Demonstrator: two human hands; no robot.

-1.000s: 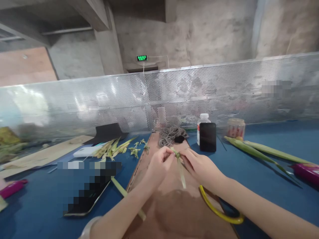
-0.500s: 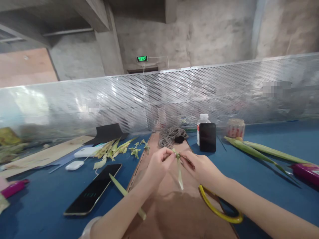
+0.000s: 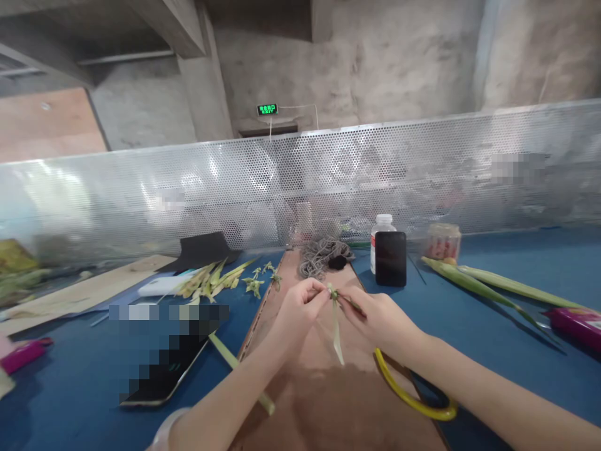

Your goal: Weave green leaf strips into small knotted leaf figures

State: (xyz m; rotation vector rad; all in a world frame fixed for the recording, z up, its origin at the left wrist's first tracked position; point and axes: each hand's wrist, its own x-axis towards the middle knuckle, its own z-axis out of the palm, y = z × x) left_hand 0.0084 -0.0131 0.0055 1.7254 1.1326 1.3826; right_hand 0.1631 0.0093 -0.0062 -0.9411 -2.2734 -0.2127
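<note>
A small knotted piece of green leaf is pinched between my two hands over the brown board. My left hand holds its left side with thumb and fingertips closed. On the other side, my right hand grips it with bent fingers. A pale leaf strip hangs down from the knot. Beneath my right forearm lies a yellow curved handle, partly hidden. Another leaf strip passes under my left forearm.
Grey yarn lies at the board's far end. Right of it stand a black upright device, a white-capped bottle and a jar. Long green leaves lie farther right. At left are a phone and leaf pieces.
The hanging strip's lower end has shifted slightly down and left. Both hands keep their grip in nearly the same place.
</note>
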